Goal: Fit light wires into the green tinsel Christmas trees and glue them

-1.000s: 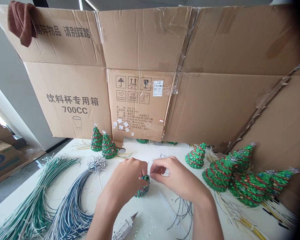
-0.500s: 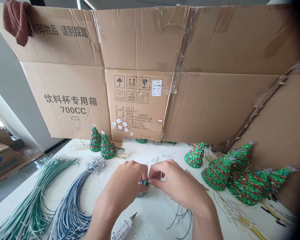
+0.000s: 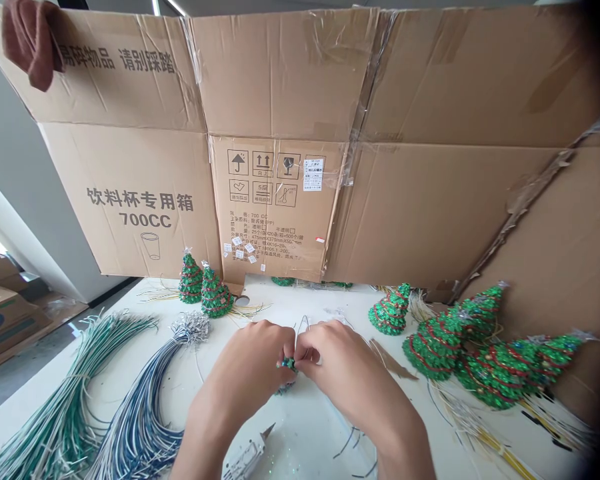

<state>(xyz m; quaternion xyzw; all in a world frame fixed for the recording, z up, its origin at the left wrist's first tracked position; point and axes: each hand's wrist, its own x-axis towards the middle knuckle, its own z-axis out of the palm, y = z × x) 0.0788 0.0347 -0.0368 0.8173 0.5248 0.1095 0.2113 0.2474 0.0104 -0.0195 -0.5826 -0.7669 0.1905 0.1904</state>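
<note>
My left hand (image 3: 253,357) is closed around a small green tinsel Christmas tree (image 3: 288,365), of which only bits show between and below the fingers. Fingertips of my right hand (image 3: 337,357) pinch a thin wire (image 3: 304,321) right beside the top of that tree. The wire bends up in a narrow loop above the fingers. Both hands almost touch over the middle of the white table. Below my left wrist lies a utility knife (image 3: 247,459) with its blade out. Some dark loose wires (image 3: 353,443) stick out beside my right forearm.
Bundles of green-and-white wires (image 3: 65,393) and blue-and-white wires (image 3: 145,407) lie at left. Finished-looking tinsel trees (image 3: 215,293) stand at the back left, several more (image 3: 437,343) at right. A tall cardboard screen (image 3: 280,80) closes off the table's (image 3: 180,460) far side.
My right hand has turned and shifted slightly left, closer to the left fingers. The wire now forms a bent loop above them. The left hand stays in place on the tree.
</note>
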